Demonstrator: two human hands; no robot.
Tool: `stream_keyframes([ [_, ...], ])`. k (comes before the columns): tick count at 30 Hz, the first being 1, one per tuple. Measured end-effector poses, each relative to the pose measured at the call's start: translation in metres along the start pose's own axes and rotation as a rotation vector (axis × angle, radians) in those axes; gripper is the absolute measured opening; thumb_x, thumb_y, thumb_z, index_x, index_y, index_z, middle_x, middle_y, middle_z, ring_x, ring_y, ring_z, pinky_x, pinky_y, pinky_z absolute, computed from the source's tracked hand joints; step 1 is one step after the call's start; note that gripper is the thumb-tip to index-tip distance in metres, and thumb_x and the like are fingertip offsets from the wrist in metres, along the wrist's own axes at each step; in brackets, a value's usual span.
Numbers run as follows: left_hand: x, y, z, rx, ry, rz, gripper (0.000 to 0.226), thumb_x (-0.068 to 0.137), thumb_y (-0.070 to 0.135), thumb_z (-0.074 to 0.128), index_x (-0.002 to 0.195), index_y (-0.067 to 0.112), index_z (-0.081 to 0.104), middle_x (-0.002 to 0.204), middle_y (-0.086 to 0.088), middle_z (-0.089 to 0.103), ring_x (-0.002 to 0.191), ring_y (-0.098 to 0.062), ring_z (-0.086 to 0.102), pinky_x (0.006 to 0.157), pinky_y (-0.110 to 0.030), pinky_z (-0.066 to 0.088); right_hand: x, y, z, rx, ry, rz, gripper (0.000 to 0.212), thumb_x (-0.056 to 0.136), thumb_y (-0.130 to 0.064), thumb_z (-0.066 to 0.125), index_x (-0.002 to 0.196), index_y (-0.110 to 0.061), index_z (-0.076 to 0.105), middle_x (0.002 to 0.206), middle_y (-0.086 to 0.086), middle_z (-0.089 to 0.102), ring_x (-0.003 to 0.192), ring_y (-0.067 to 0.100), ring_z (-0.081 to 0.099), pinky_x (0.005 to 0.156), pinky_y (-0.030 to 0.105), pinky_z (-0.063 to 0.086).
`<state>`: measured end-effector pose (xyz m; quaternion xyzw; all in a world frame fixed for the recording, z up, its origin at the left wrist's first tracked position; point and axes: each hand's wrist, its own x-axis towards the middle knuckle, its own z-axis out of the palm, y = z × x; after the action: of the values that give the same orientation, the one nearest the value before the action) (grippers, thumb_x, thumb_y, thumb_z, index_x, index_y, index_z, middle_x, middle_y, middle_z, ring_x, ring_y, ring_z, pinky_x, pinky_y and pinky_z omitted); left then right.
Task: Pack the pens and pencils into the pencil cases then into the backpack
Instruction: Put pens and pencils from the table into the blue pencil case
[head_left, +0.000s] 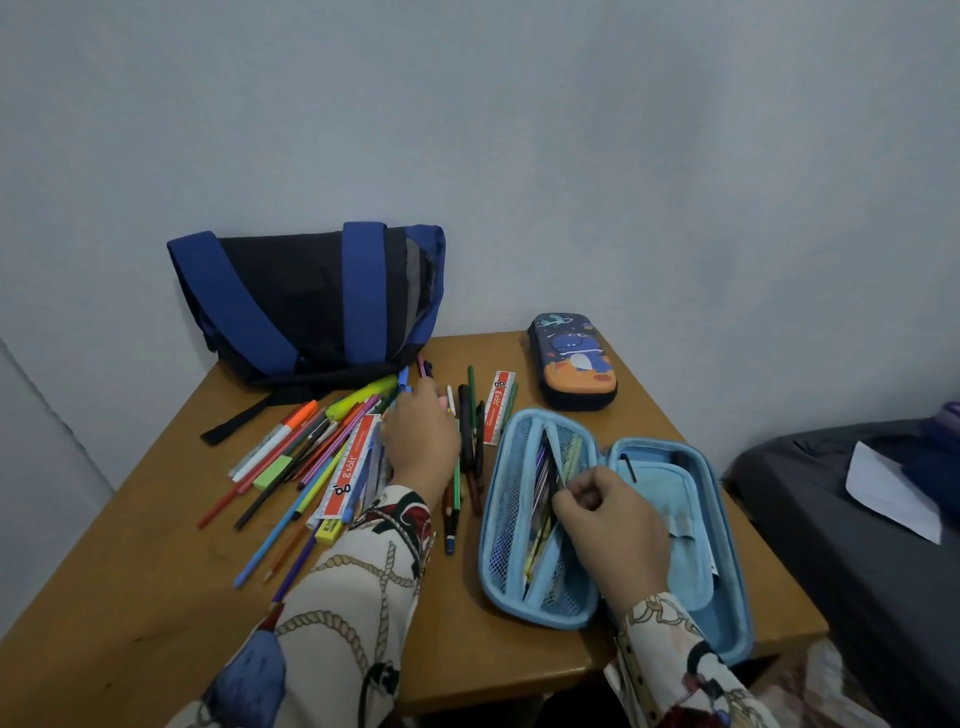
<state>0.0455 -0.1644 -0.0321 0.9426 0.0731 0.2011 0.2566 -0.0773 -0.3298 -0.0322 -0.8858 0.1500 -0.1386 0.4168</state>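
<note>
The single head-worn wide-angle camera is looking forward and down, close over the table. The wall is filling the frame toward 12 o'clock; both sleeves are entering from 6 o'clock.

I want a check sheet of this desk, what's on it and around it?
Surface: wooden table, scuffed.
Job's things: blue pencil case open, some pens inside; dinosaur pencil case closed; loose pens and pencils; backpack against wall.
Clutter: rulers, green eraser.
Grippers: left hand reaches into the pile; right hand pinches a pen at the open case.
Cables: nothing seen.
Surroundings: pale wall, dark bed with paper.
</note>
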Motion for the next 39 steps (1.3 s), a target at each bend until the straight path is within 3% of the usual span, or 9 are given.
stream_keyframes([
  [8, 0.008, -0.005, 0.001, 0.202, -0.036, 0.023, 0.025, 0.098, 0.022, 0.048, 0.116, 0.017, 0.065, 0.121, -0.013, 0.055, 0.113, -0.032, 0.047, 0.093, -0.042, 0.04, 0.001, 0.001, 0.002, -0.01, 0.001, -0.017, 0.012, 0.08, -0.03, 0.065, 0.07, -0.025, 0.059, 0.067, -0.008, 0.062, 0.066, 0.004, 0.055, 0.056, 0.025, 0.043],
  [11, 0.002, 0.01, 0.003, 0.211, 0.006, 0.18, 0.026, 0.097, 0.029, 0.051, 0.116, 0.021, 0.066, 0.12, -0.008, 0.053, 0.114, -0.028, 0.041, 0.095, -0.039, 0.035, 0.002, 0.001, 0.002, 0.015, 0.006, -0.001, 0.013, 0.08, -0.03, 0.065, 0.07, -0.025, 0.059, 0.066, -0.007, 0.061, 0.065, 0.005, 0.056, 0.056, 0.026, 0.042],
  [15, -0.003, 0.028, 0.014, 0.253, -0.18, 0.363, 0.027, 0.097, 0.034, 0.051, 0.117, 0.029, 0.068, 0.119, -0.004, 0.053, 0.116, -0.027, 0.038, 0.096, -0.039, 0.032, 0.002, 0.001, 0.002, 0.056, 0.012, 0.03, 0.013, 0.08, -0.029, 0.065, 0.07, -0.024, 0.059, 0.066, -0.007, 0.06, 0.066, 0.006, 0.056, 0.057, 0.026, 0.042],
  [21, 0.007, 0.037, 0.018, 0.37, -0.26, 0.309, 0.025, 0.096, 0.024, 0.05, 0.111, 0.014, 0.067, 0.119, -0.008, 0.056, 0.115, -0.028, 0.04, 0.096, -0.039, 0.033, 0.003, 0.001, 0.002, 0.043, 0.009, 0.027, 0.014, 0.081, -0.031, 0.065, 0.069, -0.026, 0.059, 0.066, -0.008, 0.06, 0.066, 0.005, 0.056, 0.056, 0.025, 0.039],
  [26, 0.012, 0.042, 0.014, 0.299, -0.277, 0.216, 0.03, 0.094, 0.03, 0.053, 0.113, 0.01, 0.066, 0.121, -0.008, 0.056, 0.117, -0.028, 0.04, 0.096, -0.038, 0.033, 0.003, 0.001, 0.002, 0.02, 0.015, 0.028, 0.016, 0.081, -0.033, 0.064, 0.068, -0.026, 0.059, 0.065, -0.009, 0.06, 0.065, 0.003, 0.055, 0.053, 0.023, 0.035],
  [32, 0.012, 0.035, 0.015, 0.316, -0.382, 0.366, 0.033, 0.1, 0.035, 0.045, 0.13, 0.038, 0.058, 0.126, -0.003, 0.055, 0.119, -0.029, 0.04, 0.097, -0.04, 0.032, 0.002, -0.001, 0.002, -0.003, 0.018, 0.019, 0.016, 0.082, -0.033, 0.064, 0.068, -0.026, 0.059, 0.064, -0.009, 0.06, 0.064, 0.003, 0.055, 0.052, 0.023, 0.034],
  [39, 0.007, 0.038, 0.01, 0.44, -0.27, 0.395, 0.027, 0.097, 0.019, 0.049, 0.116, 0.016, 0.068, 0.121, -0.01, 0.058, 0.118, -0.029, 0.043, 0.099, -0.037, 0.034, 0.003, 0.0, 0.002, -0.019, 0.011, 0.01, 0.016, 0.082, -0.034, 0.063, 0.069, -0.026, 0.06, 0.065, -0.009, 0.06, 0.064, 0.003, 0.055, 0.051, 0.022, 0.033],
])
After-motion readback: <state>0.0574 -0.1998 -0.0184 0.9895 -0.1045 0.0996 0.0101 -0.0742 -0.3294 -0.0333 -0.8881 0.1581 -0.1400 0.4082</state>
